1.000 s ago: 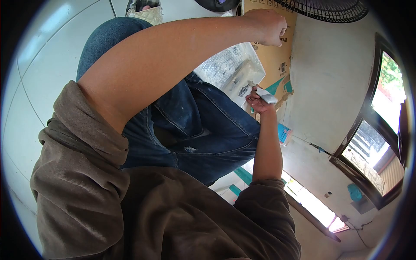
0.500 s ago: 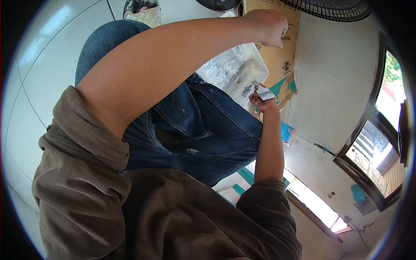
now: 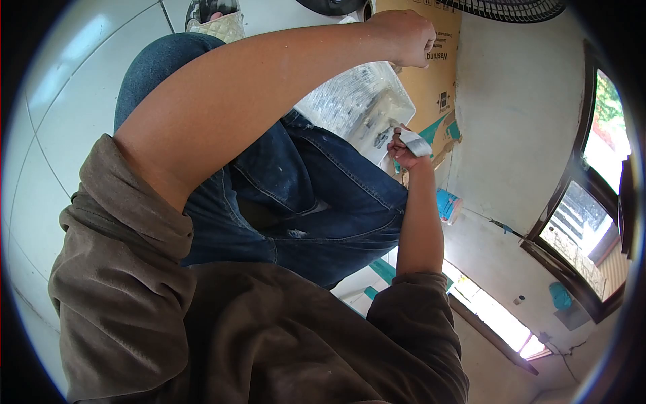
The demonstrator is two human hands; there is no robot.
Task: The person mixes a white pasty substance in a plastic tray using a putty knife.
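Observation:
My left hand (image 3: 404,39) is closed in a fist at the end of the arm that crosses the view, over a printed cardboard box (image 3: 441,67). What its curled fingers hold, if anything, is hidden. My right hand (image 3: 409,149) grips a flat, pale grey piece (image 3: 416,143) with a straight edge; I cannot tell its exact kind. That hand is right by the near end of a white tray-like container (image 3: 406,101), whose surface is streaked with wet-looking white and grey material. My jeans-covered legs (image 3: 323,182) lie just below the container.
A black fan guard (image 3: 505,8) is at the top. Beyond my right forearm a blue tub (image 3: 447,205) stands by the pale wall (image 3: 518,121), which has dark-framed windows (image 3: 579,222). White floor tiles (image 3: 54,135) spread on the left, with a quilted slipper (image 3: 219,25) near my knee.
My left fist has shifted slightly left in view, along with a small camera movement. The pale piece in my right hand has turned a little; both hands keep their closed shape.

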